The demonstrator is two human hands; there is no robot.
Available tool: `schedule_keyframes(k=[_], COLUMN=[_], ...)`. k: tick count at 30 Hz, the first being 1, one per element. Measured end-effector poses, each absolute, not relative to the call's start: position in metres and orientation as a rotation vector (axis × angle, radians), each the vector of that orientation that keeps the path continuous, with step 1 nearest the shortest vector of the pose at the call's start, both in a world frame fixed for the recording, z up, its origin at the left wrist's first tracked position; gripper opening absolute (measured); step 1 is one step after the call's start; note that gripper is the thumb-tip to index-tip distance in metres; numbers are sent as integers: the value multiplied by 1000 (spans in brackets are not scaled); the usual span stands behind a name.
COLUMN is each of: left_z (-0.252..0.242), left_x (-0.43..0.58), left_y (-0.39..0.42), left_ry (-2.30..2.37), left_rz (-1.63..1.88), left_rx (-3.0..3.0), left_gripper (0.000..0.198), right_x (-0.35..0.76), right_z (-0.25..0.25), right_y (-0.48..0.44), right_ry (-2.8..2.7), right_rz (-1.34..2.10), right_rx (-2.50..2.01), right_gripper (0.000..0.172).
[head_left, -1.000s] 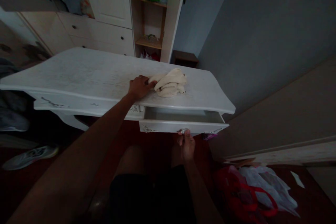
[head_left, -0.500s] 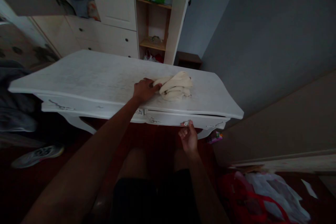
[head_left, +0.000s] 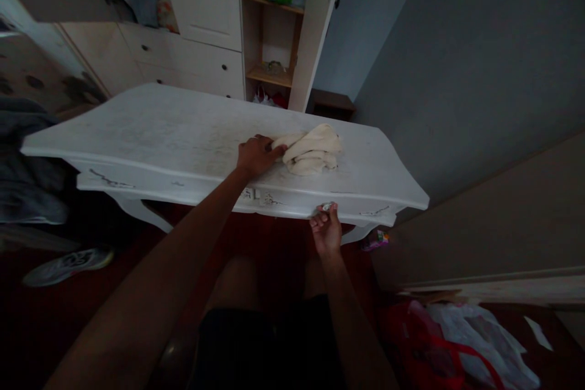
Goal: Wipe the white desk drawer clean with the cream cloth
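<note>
A white dressing table [head_left: 150,134] stands in front of me. My left hand [head_left: 256,155] rests on its top with fingers curled on the edge of a bunched cream cloth [head_left: 313,149]. Below the tabletop, my right hand [head_left: 325,228] pinches the small metal knob [head_left: 326,207] of the drawer [head_left: 320,207], which sits closed under the table's right half.
A white wardrobe with drawers and open wooden shelves [head_left: 269,36] stands behind the table. A grey wall runs along the right. On the dark red floor lie a shoe [head_left: 68,265] at left and red and white bags [head_left: 457,341] at right. My knees are below the table.
The drawer was pulled out a second ago; my right hand has pushed it in by its knob until it closed. My left hand stayed on the cloth.
</note>
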State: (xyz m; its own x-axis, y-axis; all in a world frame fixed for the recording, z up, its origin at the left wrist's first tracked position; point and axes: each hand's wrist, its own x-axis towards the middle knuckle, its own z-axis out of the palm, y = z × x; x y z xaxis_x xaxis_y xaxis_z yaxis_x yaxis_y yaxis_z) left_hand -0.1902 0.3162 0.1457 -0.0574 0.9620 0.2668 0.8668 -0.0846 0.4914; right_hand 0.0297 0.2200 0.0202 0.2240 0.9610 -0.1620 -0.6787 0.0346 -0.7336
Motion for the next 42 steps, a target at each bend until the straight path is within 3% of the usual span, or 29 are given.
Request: schedule_keyframes(k=[8, 24, 32, 34, 36, 38, 42], left_z=[146, 144, 144, 145, 145, 146, 146], left_x=[-190, -190, -191, -191, -191, -191, -191], left_y=[316, 318, 318, 318, 318, 318, 318], left_ry=[2008, 2019, 2015, 2013, 2013, 2016, 2022], left_rz=[851, 848, 849, 850, 854, 855, 858], left_rx=[2024, 2043, 2035, 2030, 2027, 2030, 2012], left_gripper=[51, 50, 49, 50, 51, 52, 52], right_x=[28, 37, 75, 89, 103, 116, 136], right_z=[19, 20, 35, 44, 60, 84, 143], right_y=[227, 229, 215, 208, 203, 200, 218], right_ry=[-457, -486, -734, -924, -1108, -1218, -1328], right_rz=[1314, 1374, 1731, 1695, 1573, 1446, 1256], right_rx=[-844, -1000, -1283, -1309, -1274, -1188, -1035], right_gripper=[38, 47, 70, 66, 50, 35, 22])
